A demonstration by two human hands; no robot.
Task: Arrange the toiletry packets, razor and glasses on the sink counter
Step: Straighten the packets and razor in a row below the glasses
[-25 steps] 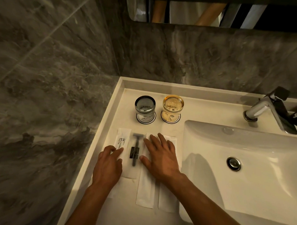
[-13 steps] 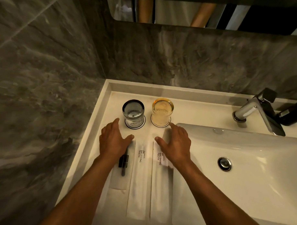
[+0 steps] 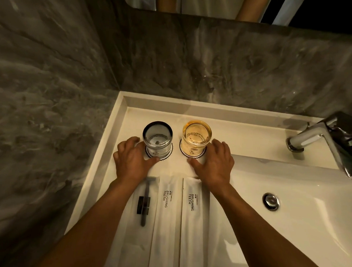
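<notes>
On the sink counter (image 3: 241,135), the left hand (image 3: 132,161) lies spread at the near-left foot of the grey glass (image 3: 157,137), fingers curled round its far-left side and thumb reaching under the near edge of its scalloped coaster (image 3: 150,154). It cups the base but has not closed on it, probably to nudge glass and coaster together. To the right, the amber glass (image 3: 196,135) stands on its own coaster (image 3: 185,152), and the right hand (image 3: 214,164) mirrors the pose, open and splayed against its near-right side; whether the fingertips actually touch the glass is hard to tell. Nearer, beneath the wrists, the razor (image 3: 144,202) in its clear sleeve lies leftmost, then the two toothbrush packets (image 3: 168,213) side by side (print facing up), running lengthwise toward the glasses, a tidy row that suggests only the glasses remain to square up.
</notes>
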